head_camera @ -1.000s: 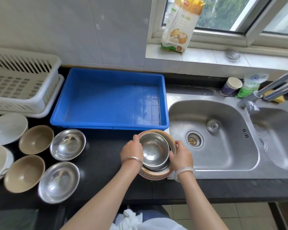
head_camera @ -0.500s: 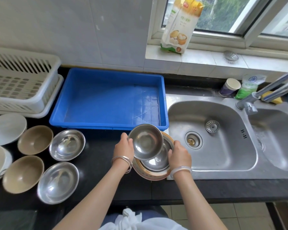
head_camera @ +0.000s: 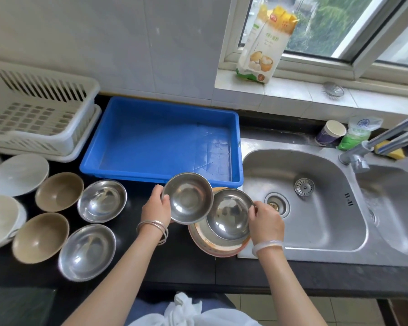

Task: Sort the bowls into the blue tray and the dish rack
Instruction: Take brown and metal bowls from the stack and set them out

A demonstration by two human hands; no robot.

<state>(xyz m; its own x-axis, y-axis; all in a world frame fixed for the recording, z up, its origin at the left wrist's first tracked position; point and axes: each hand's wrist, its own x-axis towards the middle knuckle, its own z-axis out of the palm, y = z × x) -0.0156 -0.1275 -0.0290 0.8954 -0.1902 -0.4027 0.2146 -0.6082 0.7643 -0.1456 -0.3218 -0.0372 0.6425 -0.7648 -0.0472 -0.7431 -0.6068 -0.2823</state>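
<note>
A person at a black kitchen counter holds two round stainless-steel bowls above the stack by the sink. The left hand pinches the rim of the small lifted steel bowl, thumb inside, fingers under, raised w/ its mouth up just in front of the rectangular blue plastic tray. The right hand grips the right rim of a second steel bowl, fingertips curled over the edge; that bowl sits tilted in a wide orange-rimmed bowl resting where counter meets the stainless double sink. The two steel bowls overlap, the left one's edge in front.

The blue tray has nothing in it; the white slotted plastic dish rack stands just left of it, touching or nearly so, also w/o bowls. Left of the hands, on the counter: two shallow steel bowls one before the other, two tan bowls beside them, and white bowls at the far left edge, partly cut off. On the tiled sill stands a yellow-and-white flour bag; a paper cup sits behind the sink near the chrome tap.
</note>
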